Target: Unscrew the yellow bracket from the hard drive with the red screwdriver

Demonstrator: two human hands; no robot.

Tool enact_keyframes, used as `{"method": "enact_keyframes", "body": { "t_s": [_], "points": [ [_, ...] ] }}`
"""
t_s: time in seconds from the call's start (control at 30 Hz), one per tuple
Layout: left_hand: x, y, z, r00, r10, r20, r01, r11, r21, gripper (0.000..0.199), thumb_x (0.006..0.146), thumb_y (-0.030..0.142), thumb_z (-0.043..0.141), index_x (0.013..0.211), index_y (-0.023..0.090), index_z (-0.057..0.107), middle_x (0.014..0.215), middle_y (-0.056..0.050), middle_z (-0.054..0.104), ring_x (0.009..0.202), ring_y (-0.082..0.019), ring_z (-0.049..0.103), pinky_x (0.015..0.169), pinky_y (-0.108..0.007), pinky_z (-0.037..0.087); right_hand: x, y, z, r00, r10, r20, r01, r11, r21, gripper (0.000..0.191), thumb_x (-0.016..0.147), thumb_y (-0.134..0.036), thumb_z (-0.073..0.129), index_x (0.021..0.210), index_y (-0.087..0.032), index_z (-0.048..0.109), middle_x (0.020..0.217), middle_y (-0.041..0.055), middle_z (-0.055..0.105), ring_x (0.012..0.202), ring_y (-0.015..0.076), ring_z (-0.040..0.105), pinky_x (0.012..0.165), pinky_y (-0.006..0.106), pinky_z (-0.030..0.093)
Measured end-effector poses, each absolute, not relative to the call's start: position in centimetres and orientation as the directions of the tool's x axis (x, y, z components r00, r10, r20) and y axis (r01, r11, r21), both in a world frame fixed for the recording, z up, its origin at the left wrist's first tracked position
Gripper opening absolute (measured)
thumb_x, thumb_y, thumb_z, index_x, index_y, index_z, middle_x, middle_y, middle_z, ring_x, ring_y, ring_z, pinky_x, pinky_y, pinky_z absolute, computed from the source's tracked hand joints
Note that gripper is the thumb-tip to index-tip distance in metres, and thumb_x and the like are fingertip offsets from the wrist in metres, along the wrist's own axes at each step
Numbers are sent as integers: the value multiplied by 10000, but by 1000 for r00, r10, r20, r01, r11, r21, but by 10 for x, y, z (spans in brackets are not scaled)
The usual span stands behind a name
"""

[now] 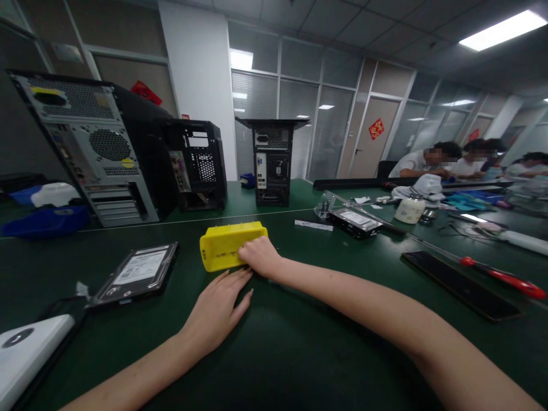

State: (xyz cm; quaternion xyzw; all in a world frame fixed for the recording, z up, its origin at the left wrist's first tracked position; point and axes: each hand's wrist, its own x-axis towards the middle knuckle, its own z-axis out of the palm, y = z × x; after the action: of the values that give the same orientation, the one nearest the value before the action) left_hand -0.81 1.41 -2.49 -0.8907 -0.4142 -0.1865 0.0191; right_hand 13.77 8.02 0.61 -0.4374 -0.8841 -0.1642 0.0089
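Note:
In the head view a yellow plastic bin (222,248) stands on its side on the green table, a broad face with small dark markings turned towards me. My right hand (260,254) is closed at the right end of the bin, its fingertips hidden. Just below, my left hand (220,305) lies palm down with fingers stretched out and thumb apart; its fingertips come close to the right hand and the bin's lower edge. Left of the bin rests a hard drive (139,271) with a white label. A second hard drive (356,220) is at the right.
Computer cases (113,148), (274,165) line the back. A blue bin (47,221) sits at far left, a white device (32,354) at lower left. On the right are a red-handled screwdriver (503,278), a dark flat phone-like slab (460,284) and a cup (410,210). People (423,162) sit beyond.

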Motion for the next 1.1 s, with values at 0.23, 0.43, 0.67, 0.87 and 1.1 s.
{"method": "enact_keyframes", "body": {
  "t_s": [0.23,0.43,0.67,0.87,1.1],
  "points": [
    [-9,16,-28,582,736,346,753,-649,115,416,910,354,404,1245,173,570,1272,-77,600,1181,-244,557,1022,-449,436,135,81,8,-592,791,154,799,550,245,244,903,-294,530,1069,-125,589,1032,65,628,890,163,625,764,358,531],
    [-9,16,-27,589,742,322,754,-647,113,435,914,354,391,1256,145,560,1280,-92,591,1194,-254,545,1025,-469,428,137,87,4,-624,767,153,777,586,231,241,904,-287,530,1072,-126,588,1047,67,625,904,167,623,775,364,530],
    [-8,12,-23,584,741,330,754,-646,116,398,915,312,405,1242,154,567,1275,-92,595,1188,-236,550,1031,-439,426,136,81,4,-639,745,193,769,611,186,216,938,-202,444,1029,-102,613,1029,92,654,910,189,645,749,354,531],
    [-8,11,-21,575,764,293,766,-628,134,418,921,315,401,1282,153,535,1327,-86,552,1233,-219,510,1071,-424,383,203,25,53,-622,746,237,779,620,92,317,947,-314,396,1080,-168,644,1068,75,680,964,195,645,818,328,513],
    [-8,9,-18,572,778,258,766,-620,172,456,929,352,383,1314,141,506,1362,-80,517,1266,-216,474,1095,-430,349,499,-69,23,202,963,177,969,-169,-182,789,731,-686,421,1253,-114,571,1289,246,533,1143,340,553,896,434,462]
  ]
}}
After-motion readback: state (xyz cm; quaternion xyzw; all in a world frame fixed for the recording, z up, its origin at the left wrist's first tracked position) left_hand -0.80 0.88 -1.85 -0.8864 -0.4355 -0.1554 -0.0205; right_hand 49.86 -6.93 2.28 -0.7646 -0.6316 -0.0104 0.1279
